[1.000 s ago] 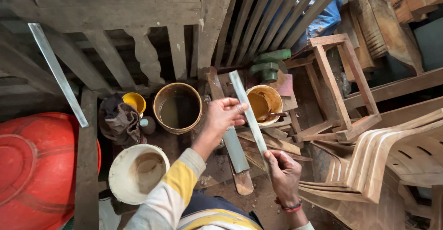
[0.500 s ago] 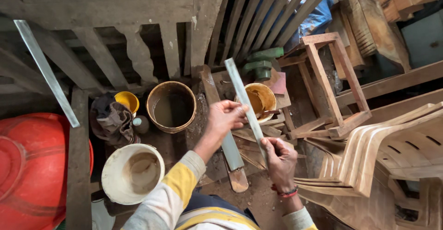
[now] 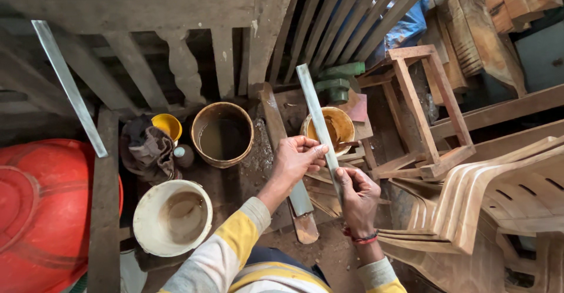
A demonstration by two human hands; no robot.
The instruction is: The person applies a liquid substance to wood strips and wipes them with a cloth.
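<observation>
Item: thin grey wooden strip [image 3: 315, 114], held tilted above the paint tubs [image 3: 222, 134]. Your left hand [image 3: 296, 161] pinches mid-length; your right hand [image 3: 357, 193] grips the lower end. Likely light, stiff, prone to snapping; support both ends, fingers flat on its faces.

- The left hand [image 3: 298, 159] is out ahead of the body, palm turned down and inward, fingers [image 3: 314, 150] curled with their tips pointing toward the right hand.
- Its thumb lies on the near side of the fingers, closing a pinch grip.
- The left forearm runs back and down toward the body in a sleeve striped grey and yellow, cuff just behind the wrist.
- The right hand [image 3: 358, 194] sits just beside and nearer than the left, back of the hand up, fingers bent in a closed grip, thumb pressed up at the top.
- A red band circles the right wrist; the sleeve begins behind it.
</observation>
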